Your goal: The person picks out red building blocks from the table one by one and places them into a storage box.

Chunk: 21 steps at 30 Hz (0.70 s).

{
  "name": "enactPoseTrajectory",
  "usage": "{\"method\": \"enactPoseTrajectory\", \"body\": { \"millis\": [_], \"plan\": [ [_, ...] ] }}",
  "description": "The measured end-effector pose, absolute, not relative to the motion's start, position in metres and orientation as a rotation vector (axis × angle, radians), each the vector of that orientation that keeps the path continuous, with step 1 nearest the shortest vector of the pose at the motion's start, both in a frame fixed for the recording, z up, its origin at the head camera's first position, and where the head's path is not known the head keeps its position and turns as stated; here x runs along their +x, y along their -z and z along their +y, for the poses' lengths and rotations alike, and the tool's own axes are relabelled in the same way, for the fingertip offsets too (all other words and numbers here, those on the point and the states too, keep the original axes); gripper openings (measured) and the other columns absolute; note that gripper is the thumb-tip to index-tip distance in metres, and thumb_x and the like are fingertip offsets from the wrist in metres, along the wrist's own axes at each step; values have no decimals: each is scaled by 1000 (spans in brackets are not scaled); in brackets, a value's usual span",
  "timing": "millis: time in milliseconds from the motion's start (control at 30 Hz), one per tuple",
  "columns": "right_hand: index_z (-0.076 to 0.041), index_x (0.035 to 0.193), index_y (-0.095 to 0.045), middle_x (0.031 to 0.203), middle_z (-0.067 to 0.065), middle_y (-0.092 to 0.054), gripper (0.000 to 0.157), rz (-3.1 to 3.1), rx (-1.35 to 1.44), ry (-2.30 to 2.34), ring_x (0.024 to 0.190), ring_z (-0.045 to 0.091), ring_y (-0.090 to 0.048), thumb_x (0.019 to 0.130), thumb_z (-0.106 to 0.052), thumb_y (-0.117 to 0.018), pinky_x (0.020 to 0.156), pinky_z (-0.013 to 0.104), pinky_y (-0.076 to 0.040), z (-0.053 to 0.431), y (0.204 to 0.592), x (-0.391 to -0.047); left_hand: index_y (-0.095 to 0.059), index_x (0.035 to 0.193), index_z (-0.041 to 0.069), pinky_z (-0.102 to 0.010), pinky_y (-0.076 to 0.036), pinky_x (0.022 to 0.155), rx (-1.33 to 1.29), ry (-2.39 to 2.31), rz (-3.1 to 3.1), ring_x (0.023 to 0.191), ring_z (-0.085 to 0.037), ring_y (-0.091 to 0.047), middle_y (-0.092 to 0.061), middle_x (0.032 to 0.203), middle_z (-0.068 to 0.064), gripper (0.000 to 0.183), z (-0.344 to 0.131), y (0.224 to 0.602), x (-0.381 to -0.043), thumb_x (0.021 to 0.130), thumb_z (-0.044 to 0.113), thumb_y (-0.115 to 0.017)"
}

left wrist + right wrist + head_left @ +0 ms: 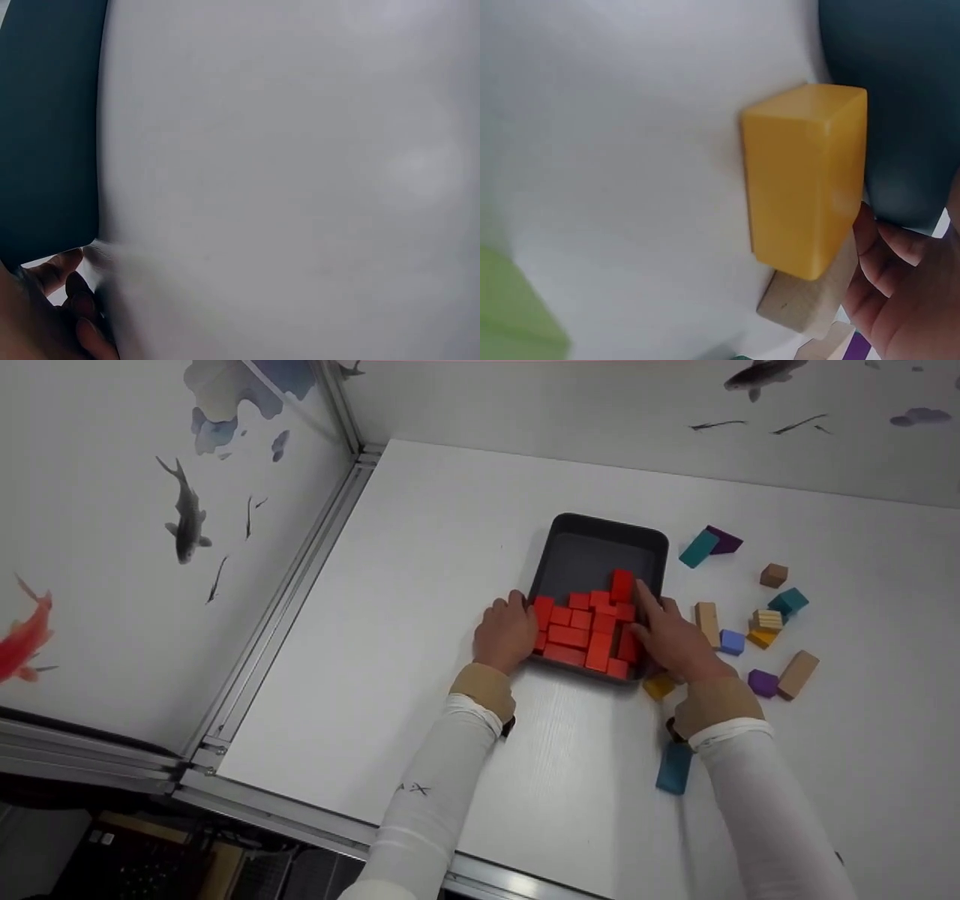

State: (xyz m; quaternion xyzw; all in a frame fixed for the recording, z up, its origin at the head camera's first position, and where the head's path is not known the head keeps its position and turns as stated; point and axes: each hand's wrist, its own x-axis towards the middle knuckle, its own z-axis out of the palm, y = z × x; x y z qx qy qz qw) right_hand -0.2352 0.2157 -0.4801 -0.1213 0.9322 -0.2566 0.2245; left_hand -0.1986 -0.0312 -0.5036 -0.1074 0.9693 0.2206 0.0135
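A dark grey rectangular tray (pixel 585 559) lies on the white table. Red blocks (pixel 568 636) are packed together across its near part, while the far part shows bare floor. My left hand (pixel 504 634) grips the tray's left wall; in the left wrist view its fingers (pixel 96 339) curl by the wall's end. On the opposite side, my right hand (pixel 671 639) holds the right wall, with thumb and forefinger over the rim beside the red blocks. Its other fingers (pixel 874 259) bend along the outside, near a yellow block (pixel 787 187).
Right of the tray lie scattered blocks: a teal one (pixel 699 548), a dark purple one (pixel 724 541), a blue one (pixel 732 642) and several wooden ones. Another teal block (pixel 674 769) lies by the right sleeve. Printed panels (pixel 525 405) border the table's back and left.
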Motion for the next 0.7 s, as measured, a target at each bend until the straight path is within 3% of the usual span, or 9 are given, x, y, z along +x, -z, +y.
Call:
{"method": "enactPoseTrajectory", "body": {
  "millis": [233, 433, 600, 700],
  "plan": [
    [-44, 136, 15, 146, 16, -11, 74, 2585, -235, 737, 122, 40, -29, 87, -53, -40, 90, 57, -29, 238, 474, -227, -46, 119, 15, -37, -43, 66, -246, -721, 3006, 88, -21, -50, -51, 97, -5, 37, -18, 503, -203, 93, 37, -33],
    [-30, 143, 3, 146, 16, -15, 70, 2843, -190, 720, 126, 40, -23, 89, -52, -35, 94, 58, -22, 273, 457, -225, -47, 116, 13, -36, -41, 70, -191, -723, 3007, 90, -22, -47, -49, 98, -6, 37, -11, 502, -203, 90, 36, -34],
    [-14, 144, -8, 147, 15, -4, 66, 3046, -137, 638, 132, 37, -5, 92, -47, -32, 99, 56, -10, 300, 449, -218, -44, 118, 12, -38, -40, 73, -168, -698, 2933, 94, -23, -44, -46, 102, -9, 43, -21, 499, -198, 90, 42, -31],
    [-9, 143, -4, 147, 16, 3, 69, 3085, -73, 563, 132, 37, 2, 92, -47, -31, 100, 56, -4, 310, 447, -213, -38, 128, 11, -41, -40, 79, -174, -699, 2904, 104, -26, -41, -43, 113, -11, 58, -37, 494, -198, 89, 53, -28]
  ]
}}
